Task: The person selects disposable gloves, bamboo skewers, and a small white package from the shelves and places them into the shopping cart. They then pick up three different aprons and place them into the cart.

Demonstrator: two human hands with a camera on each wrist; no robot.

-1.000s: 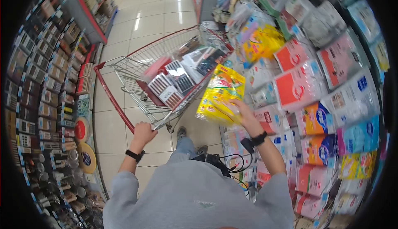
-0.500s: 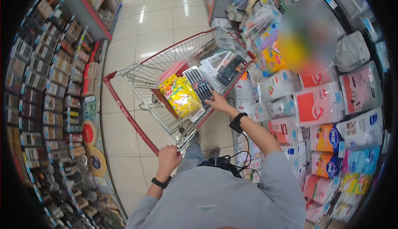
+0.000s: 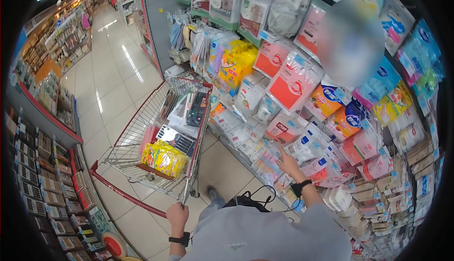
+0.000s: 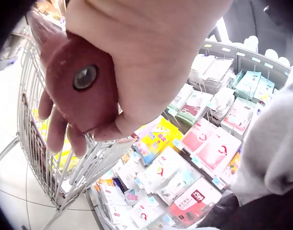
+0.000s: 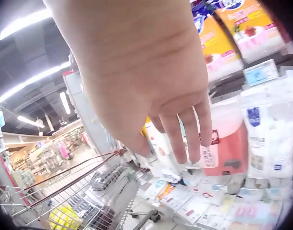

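My left hand (image 3: 177, 216) grips the right end of the red cart handle (image 3: 124, 194); in the left wrist view its fingers (image 4: 58, 132) wrap round the red handle end (image 4: 84, 79). A yellow package (image 3: 164, 159) lies in the near part of the cart, beside a dark-striped pack (image 3: 177, 140). My right hand (image 3: 289, 162) is held out beside the hanging packs on the right, empty. In the right wrist view that hand (image 5: 151, 96) has its fingers extended, with a red and white pack (image 5: 225, 143) behind them.
Shelves of hanging packs (image 3: 295, 84) run along the right. Racks of small boxed goods (image 3: 49, 185) stand at lower left. A tiled aisle (image 3: 104, 72) stretches ahead past the cart. Black cables (image 3: 265, 196) hang at the waist.
The yellow package has gone from my right hand into the cart, and that hand has moved away from the cart toward the right shelf. The view has turned right; my left hand stays on the handle.
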